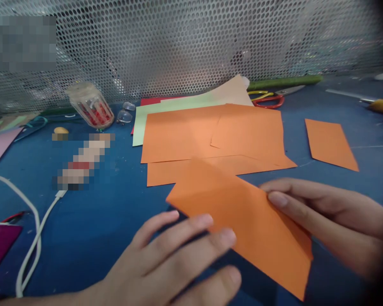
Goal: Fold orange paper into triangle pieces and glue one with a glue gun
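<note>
1. The left hand (181, 255) lies nearest the camera, fingers spread flat, with the fingertips (225, 236) pressing on the lower left edge of the folded orange paper (242, 216); it pins the sheet and does not pinch it.
2. The right hand (332, 221) comes in from the right of the folded orange paper and grips its right edge, thumb on top and the other fingers partly hidden beneath.
3. The folded orange paper is held just above the blue table (92, 221), tilted, with one corner pointing down and to the right.
4. Just behind the folded paper lies a stack of orange sheets (210, 136), overlapping one another.
5. Right of it and further back, well apart, a small orange piece (330, 143) lies flat.
6. Left of it, a white cable (35, 242) runs over the table.
7. Further back left stands a tilted clear jar (91, 106).
8. Behind the orange stack are a pale green sheet (166, 111), red-handled scissors (270, 100) and a green stick (284, 81), against the mesh wall (191, 42).
</note>
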`<action>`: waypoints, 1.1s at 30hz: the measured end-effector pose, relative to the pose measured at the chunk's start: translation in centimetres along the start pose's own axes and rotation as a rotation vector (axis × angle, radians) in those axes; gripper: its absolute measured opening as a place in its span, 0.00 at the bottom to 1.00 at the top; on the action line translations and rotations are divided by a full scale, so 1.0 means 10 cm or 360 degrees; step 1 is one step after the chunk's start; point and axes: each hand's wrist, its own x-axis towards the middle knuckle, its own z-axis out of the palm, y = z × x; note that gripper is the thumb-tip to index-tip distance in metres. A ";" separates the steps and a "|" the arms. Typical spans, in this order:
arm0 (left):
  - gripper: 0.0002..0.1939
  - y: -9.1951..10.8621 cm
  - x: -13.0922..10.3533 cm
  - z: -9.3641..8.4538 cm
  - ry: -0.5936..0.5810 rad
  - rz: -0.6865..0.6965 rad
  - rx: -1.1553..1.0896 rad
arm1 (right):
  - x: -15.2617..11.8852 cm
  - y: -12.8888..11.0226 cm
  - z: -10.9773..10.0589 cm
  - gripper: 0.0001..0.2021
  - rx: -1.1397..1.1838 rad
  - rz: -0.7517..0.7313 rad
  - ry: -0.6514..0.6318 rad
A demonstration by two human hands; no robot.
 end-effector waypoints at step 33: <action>0.29 -0.14 0.29 -0.11 -0.0100 -0.1433 -0.2396 | -0.30 -0.20 0.38 0.18 0.1011 0.0022 -0.0907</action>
